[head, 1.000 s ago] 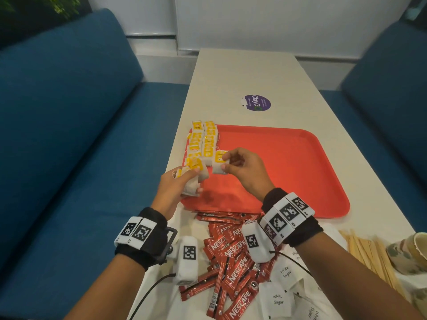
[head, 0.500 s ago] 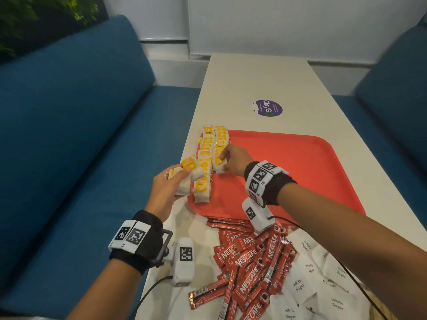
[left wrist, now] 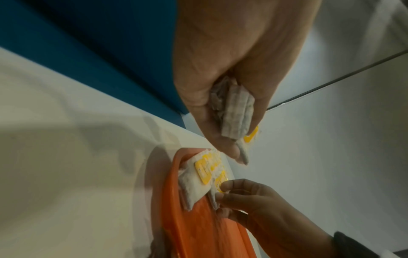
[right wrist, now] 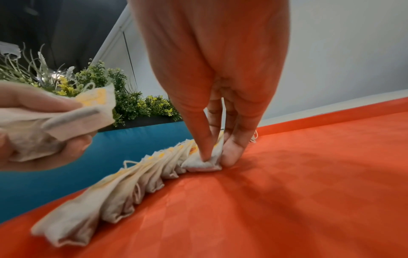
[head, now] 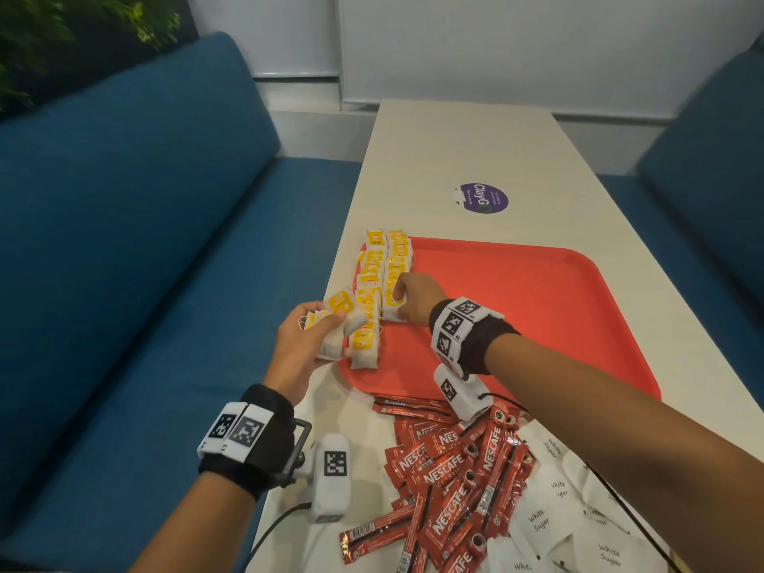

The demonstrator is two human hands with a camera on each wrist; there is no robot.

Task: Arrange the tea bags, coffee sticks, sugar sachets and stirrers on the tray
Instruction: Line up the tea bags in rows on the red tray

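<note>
A red tray [head: 537,324] lies on the table with two rows of yellow-tagged tea bags [head: 377,258] along its left edge. My right hand [head: 403,297] pinches one tea bag [right wrist: 205,163] at the near end of the right row and holds it down on the tray floor [right wrist: 287,192]. To the left, over the tray's edge, my left hand [head: 326,324] grips a small bunch of tea bags [left wrist: 236,113]. Red coffee sticks [head: 450,469] and white sugar sachets [head: 550,510] lie in heaps on the table below the tray. No stirrers are in view.
A purple round sticker [head: 483,197] is on the table beyond the tray. Blue sofas [head: 124,241] flank the narrow table on both sides. A black cable [head: 620,502] runs over the sugar sachets. The tray's middle and right hold nothing.
My right hand has carried a tea bag from beside the left hand to the near end of the right row and set it on the tray. The left hand has stayed put.
</note>
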